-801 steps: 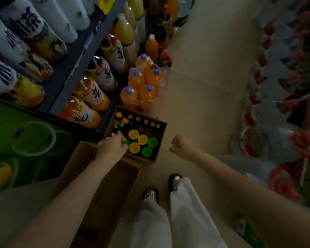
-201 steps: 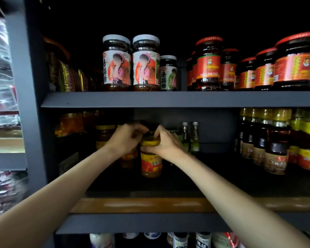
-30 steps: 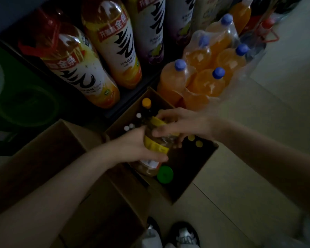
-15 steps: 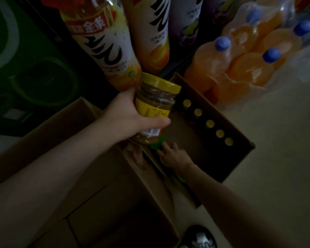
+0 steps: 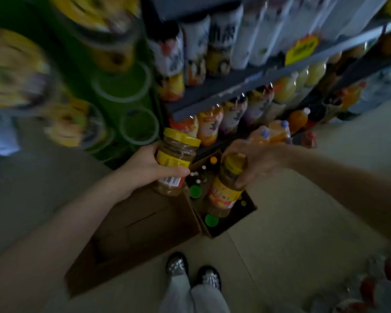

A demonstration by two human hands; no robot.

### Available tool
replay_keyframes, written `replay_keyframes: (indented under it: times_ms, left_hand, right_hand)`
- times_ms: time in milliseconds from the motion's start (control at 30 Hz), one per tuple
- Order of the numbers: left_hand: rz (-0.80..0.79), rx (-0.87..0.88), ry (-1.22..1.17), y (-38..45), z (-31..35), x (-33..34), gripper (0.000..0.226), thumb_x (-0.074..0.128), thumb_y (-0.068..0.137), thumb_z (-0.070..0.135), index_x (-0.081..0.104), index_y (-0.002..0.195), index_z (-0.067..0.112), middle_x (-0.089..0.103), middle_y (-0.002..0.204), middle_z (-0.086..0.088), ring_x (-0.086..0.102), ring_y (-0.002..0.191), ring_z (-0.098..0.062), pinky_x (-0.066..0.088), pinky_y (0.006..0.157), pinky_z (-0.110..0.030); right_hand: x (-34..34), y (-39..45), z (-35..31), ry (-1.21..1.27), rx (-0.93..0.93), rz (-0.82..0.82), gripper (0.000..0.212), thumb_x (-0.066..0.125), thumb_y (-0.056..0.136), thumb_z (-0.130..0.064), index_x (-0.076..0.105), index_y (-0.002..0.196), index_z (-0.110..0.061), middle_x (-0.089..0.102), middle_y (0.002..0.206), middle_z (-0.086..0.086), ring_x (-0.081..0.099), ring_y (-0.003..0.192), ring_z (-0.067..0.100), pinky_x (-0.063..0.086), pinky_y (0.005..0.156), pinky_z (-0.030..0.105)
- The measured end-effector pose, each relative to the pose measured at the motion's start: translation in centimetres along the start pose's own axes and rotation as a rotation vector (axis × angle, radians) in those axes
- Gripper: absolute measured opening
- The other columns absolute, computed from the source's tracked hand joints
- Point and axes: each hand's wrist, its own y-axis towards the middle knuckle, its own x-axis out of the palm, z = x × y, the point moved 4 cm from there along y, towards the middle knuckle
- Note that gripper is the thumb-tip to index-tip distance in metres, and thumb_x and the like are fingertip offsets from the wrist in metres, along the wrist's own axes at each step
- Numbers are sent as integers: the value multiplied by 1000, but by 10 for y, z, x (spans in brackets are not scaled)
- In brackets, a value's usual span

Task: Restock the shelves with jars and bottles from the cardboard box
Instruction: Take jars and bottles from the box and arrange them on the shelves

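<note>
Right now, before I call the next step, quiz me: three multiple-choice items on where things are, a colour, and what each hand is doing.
1. Where is the cardboard box that has bottles in it?
A. on a shelf
B. on the floor by the shelving
C. on a cart

2. What colour is the lid of the jar in the left hand?
A. yellow
B. red
C. white

3. What is the right hand doing?
A. hanging idle
B. gripping a yellow-capped bottle from above
C. pushing the box

Answers: 1 B, the box rests on the floor tiles before the lowest drinks; 2 A, the lid rim reads yellow; 3 B, fingers wrap round the bottle's top.
</note>
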Motion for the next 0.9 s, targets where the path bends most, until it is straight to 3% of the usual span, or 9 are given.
replay_keyframes:
  times_ms: [100, 167, 233, 367, 533, 600, 733, 833, 900]
  left_hand:
    - [-17, 1, -30, -93, 63, -47, 62, 90, 43, 26, 60, 97, 26, 70, 91, 7, 67, 80, -3, 54, 72, -18]
    - [16, 53, -66, -147, 101, -82, 47, 85, 54, 22, 59, 93, 24, 71, 77, 12, 66, 68, 2, 51, 61, -11]
    - [49, 97, -173, -200, 126, -118, 38, 81, 63, 14, 59, 94, 20, 72, 71, 10, 67, 66, 0, 52, 59, -13]
    - [146, 206, -313, -292, 148, -197, 83, 93, 23, 42, 64, 98, 18, 74, 86, 0, 71, 78, -12, 56, 64, -23]
    - [361, 295, -330, -393, 138, -312, 89, 92, 18, 46, 64, 96, 14, 74, 81, -1, 70, 71, -12, 55, 60, -22]
    - [445, 293, -277, -434, 130, -363, 77, 93, 25, 42, 64, 92, 17, 74, 78, 3, 70, 72, -11, 55, 60, -21]
    - [688, 274, -234, -510, 111, -477, 35, 80, 68, 14, 62, 98, 20, 73, 81, 4, 69, 77, -13, 54, 64, -24]
    - [851, 298, -243, -557, 105, -548, 45, 75, 66, 23, 60, 108, 19, 71, 97, -3, 68, 87, -20, 55, 74, -32]
    - [972, 367, -216, -578, 107, -583, 37, 76, 68, 22, 61, 102, 25, 70, 96, 0, 67, 85, -15, 55, 71, -26]
  right_hand:
    - [-46, -92, -115, -95, -137, -20, 76, 83, 61, -44, 46, 128, -39, 50, 129, -12, 52, 116, 12, 51, 85, 27]
    - [-66, -143, -192, -75, -254, -26, 62, 80, 64, -40, 52, 120, -38, 57, 121, -12, 59, 105, 9, 53, 76, 23]
    - [-75, -189, -265, -80, -393, 13, 55, 75, 65, -31, 56, 117, -33, 61, 117, -9, 62, 102, 7, 55, 80, 27]
    - [-72, -241, -405, -132, -634, 68, 51, 81, 68, -35, 59, 114, -33, 63, 114, -11, 62, 104, 6, 54, 79, 24]
    - [-33, -242, -585, -330, -838, 71, 55, 79, 61, -29, 59, 112, -30, 65, 108, -8, 65, 95, 6, 54, 75, 22]
    - [-12, -230, -651, -412, -898, 78, 55, 81, 62, -29, 56, 111, -33, 62, 109, -7, 63, 96, 6, 55, 80, 27]
    - [20, -200, -774, -444, -998, 96, 49, 83, 67, -23, 56, 107, -32, 61, 106, -10, 62, 99, 9, 54, 85, 38]
    - [27, -191, -854, -374, -1080, 144, 50, 82, 65, -26, 56, 108, -27, 62, 106, -4, 62, 98, 14, 55, 83, 38]
    - [25, -189, -899, -310, -1128, 192, 52, 79, 61, -33, 57, 107, -26, 60, 106, 0, 63, 95, 16, 56, 78, 39]
